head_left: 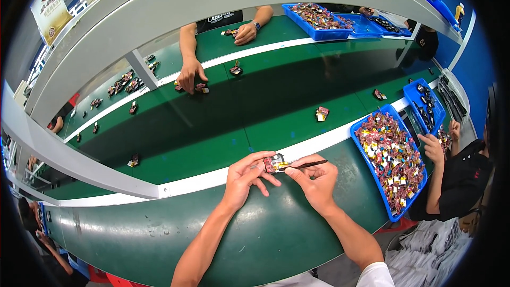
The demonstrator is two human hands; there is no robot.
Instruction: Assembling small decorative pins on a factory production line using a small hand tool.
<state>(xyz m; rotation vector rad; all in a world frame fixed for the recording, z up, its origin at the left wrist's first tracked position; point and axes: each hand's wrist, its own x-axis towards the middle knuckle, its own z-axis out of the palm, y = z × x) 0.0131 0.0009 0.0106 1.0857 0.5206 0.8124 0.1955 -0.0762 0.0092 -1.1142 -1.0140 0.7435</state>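
Observation:
My left hand (243, 178) pinches a small electronic assembly (273, 163), with red, yellow and silver parts in a black casing, between thumb and fingers. My right hand (320, 185) is closed around a thin black pointed tool (314, 164), which looks like tweezers. The tool's tip reaches the assembly's right side, though contact is hard to make out. Both hands are above the near edge of the green work surface (223, 236), close to the white rail. To the right stands a blue tray (362, 151) heaped with similar red, yellow and white assemblies.
Beyond the white rail (204, 182) runs a green belt (276, 130) carrying scattered assemblies. Across it, a person's hand (190, 76) touches some pieces. At right, a co-worker's hand (433, 149) is near a second blue tray (439, 111) of black parts. A grey frame (79, 149) arches over the left.

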